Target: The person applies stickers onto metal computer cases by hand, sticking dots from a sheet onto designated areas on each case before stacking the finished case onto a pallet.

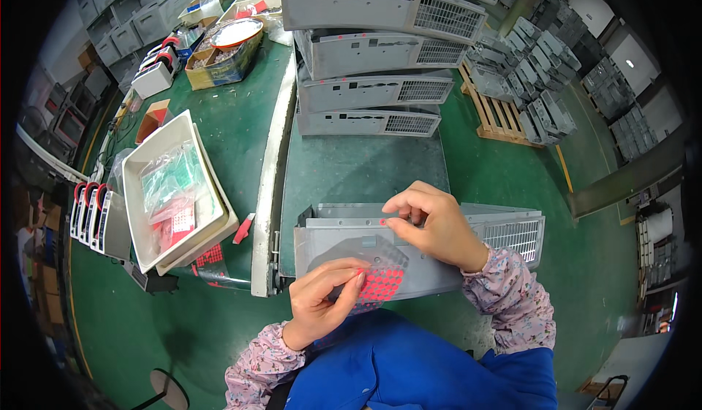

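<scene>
A grey sheet-metal panel (439, 279) with a slotted vent at its right end lies before me on the bench. My left hand (325, 298) pinches a clear sheet of round red stickers (382, 284) over the panel's near side. My right hand (433, 224) is above the panel's far flange, thumb and index finger apart, the other fingers curled. One red dot sticker (382, 221) shows at the thumb tip, by the flange; whether it touches the thumb I cannot tell. The sheet and both hands hide parts of the panel.
Similar grey panels (351, 93) are stacked at the far end of the bench. Left, a white tray (135, 183) holds plastic bags and red sticker sheets, near a red-handled tool (244, 229). Beyond it stands a box of small parts (219, 74). A loaded wooden pallet (497, 118) is far right.
</scene>
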Demonstrator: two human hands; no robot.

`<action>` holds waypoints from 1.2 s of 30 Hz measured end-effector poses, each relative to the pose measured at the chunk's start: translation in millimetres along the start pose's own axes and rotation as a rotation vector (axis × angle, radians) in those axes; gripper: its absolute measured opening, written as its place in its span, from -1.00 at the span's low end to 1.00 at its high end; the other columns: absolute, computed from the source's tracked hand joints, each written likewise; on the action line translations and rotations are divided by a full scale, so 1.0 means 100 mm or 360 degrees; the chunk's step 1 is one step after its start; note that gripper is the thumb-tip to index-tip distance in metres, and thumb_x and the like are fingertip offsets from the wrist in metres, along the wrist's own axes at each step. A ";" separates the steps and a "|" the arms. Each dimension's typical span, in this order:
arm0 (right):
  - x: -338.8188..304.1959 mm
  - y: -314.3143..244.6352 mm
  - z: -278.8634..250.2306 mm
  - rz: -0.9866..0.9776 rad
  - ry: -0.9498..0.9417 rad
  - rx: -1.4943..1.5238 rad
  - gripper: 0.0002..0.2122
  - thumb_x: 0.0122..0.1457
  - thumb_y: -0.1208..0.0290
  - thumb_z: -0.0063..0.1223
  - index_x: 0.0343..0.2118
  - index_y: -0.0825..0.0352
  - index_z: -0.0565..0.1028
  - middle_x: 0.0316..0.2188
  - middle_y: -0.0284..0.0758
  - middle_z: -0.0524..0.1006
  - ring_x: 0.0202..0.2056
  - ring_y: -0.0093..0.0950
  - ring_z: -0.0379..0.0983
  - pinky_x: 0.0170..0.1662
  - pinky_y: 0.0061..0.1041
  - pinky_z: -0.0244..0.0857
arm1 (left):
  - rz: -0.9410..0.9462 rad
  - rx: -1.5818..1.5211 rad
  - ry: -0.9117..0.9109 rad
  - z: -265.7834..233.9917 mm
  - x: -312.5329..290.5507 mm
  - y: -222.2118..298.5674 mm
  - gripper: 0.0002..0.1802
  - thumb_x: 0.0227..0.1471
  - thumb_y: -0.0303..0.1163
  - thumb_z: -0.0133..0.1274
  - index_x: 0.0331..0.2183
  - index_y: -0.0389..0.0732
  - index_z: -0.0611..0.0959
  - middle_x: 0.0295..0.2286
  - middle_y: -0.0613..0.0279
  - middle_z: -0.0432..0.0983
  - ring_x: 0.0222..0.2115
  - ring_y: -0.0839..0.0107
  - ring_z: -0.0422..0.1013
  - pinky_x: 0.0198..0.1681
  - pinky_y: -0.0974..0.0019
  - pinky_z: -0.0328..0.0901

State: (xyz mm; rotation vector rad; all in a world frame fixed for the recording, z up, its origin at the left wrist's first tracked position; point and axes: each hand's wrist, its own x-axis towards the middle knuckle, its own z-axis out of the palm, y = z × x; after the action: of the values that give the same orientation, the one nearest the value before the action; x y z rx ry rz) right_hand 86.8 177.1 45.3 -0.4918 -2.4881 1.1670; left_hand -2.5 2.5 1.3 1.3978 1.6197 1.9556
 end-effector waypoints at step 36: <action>0.35 -0.03 -0.19 0.0260 -0.0540 0.0466 -0.90 -0.05 0.50 0.03 -0.45 0.40 0.48 -0.55 -0.42 0.43 -0.50 -0.70 0.30 -0.42 -0.71 0.18 | -0.0297 -0.0461 0.0281 -0.05 0.11 -0.06 -0.91 -0.10 -0.67 -0.04 -0.43 -0.44 0.54 -0.36 0.04 0.46 -0.40 0.52 0.39 -0.38 0.54 0.31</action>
State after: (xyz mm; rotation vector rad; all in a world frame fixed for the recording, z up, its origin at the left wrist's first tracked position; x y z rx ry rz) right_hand 64.6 203.7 65.1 -0.4523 -2.5177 1.7769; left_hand -14.3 8.9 2.0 0.9557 1.4050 2.1446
